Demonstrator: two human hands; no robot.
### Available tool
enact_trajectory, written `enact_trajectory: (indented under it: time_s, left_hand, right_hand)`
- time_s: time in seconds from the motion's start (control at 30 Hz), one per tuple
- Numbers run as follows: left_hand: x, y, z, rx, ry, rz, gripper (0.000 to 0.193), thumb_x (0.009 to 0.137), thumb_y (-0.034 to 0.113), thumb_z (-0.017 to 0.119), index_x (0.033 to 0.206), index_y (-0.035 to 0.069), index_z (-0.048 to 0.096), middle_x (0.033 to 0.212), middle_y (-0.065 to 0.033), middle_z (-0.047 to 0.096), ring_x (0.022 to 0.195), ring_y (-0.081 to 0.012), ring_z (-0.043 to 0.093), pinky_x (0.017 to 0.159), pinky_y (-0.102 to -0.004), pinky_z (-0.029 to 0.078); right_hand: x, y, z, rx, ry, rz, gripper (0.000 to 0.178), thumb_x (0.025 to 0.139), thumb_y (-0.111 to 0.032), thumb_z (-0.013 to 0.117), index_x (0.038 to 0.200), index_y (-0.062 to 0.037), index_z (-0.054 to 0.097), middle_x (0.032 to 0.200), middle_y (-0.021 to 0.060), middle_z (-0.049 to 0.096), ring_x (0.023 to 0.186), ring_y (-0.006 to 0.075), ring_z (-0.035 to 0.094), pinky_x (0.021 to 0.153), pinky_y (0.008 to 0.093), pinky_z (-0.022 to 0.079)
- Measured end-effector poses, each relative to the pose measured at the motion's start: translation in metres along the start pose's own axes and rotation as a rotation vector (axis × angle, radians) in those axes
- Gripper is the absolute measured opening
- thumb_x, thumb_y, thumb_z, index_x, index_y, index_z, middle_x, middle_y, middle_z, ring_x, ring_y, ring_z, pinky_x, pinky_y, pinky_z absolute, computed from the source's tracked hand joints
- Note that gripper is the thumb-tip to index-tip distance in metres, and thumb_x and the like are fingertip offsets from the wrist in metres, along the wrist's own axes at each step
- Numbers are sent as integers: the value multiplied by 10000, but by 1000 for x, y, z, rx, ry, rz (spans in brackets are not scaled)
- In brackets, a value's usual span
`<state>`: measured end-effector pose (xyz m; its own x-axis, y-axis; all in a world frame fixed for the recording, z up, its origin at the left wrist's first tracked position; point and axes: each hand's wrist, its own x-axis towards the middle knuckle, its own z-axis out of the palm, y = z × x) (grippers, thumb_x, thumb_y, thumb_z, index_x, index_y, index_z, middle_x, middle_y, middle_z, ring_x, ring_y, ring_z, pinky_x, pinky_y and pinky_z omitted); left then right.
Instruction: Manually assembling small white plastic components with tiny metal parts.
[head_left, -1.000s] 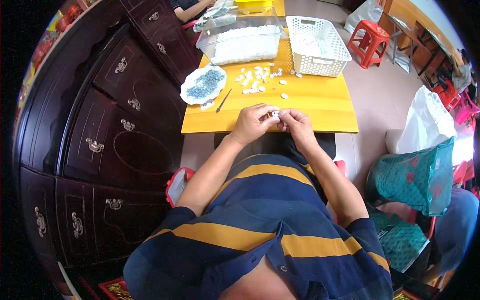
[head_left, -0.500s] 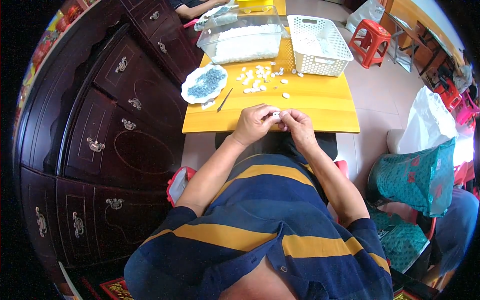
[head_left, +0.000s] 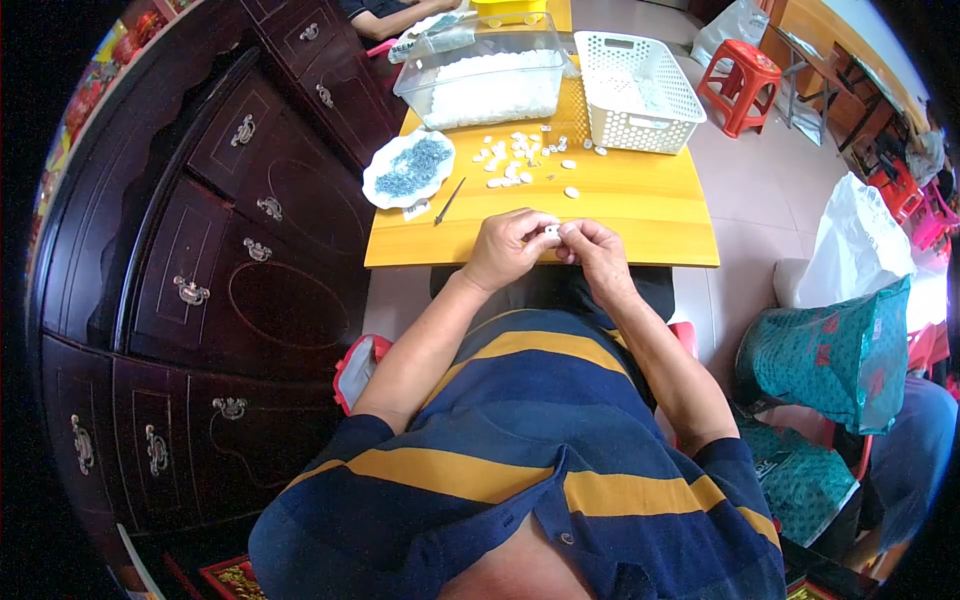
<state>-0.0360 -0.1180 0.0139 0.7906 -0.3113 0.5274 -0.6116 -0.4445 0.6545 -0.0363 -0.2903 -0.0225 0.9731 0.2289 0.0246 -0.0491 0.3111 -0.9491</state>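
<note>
The left hand and right hand are meeting over the near edge of the table, fingertips closing on a small white piece between them; how firmly they are pressing, I cannot tell. With so little of it showing, the piece could be slipping out if either pinch loosened, perhaps dropping past the edge into the lap. Farther off, loose white pieces are lying scattered, and a forearm sweeping across could be knocking them away. To the left, a pointed tool is resting near the plate; a careless reach could be pricking a finger. Dark lettering is showing on a packet at the far left, and red marks are standing out on a teal bag at right.
</note>
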Motion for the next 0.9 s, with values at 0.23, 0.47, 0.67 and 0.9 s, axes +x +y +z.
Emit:
enact_trajectory:
  time_s: [0.23,0.47,0.67,0.9]
  left_hand:
    - [4,1,-2,19,8,12,151,802,74,721,935,18,679,831,-118,683,695,-216,654,642,-311,511]
    - [-1,-6,-3,101,20,57,138,814,67,693,940,14,675,847,-150,675,761,-273,667,684,-334,513]
    - [-2,6,-3,21,-32,-32,182,811,89,704,979,25,678,865,-134,681,757,-252,667,684,-327,519]
    - [12,33,-12,31,9,60,297,809,96,705,1094,40,645,993,-108,660,786,-204,653,712,-287,524]
  right_hand:
    - [3,-2,2,-3,4,-4,171,952,-164,594,890,-25,672,745,5,630,664,60,531,630,200,424]
    - [-2,-7,7,-25,18,31,194,951,-177,581,838,-32,644,712,12,608,644,75,522,622,220,418]
    - [-4,-8,5,-82,-31,-34,178,954,-190,588,876,-41,647,728,3,609,655,65,532,607,209,420]
    - [2,-12,-4,190,51,106,164,926,-187,586,878,-32,607,753,-1,573,623,63,466,564,215,395]
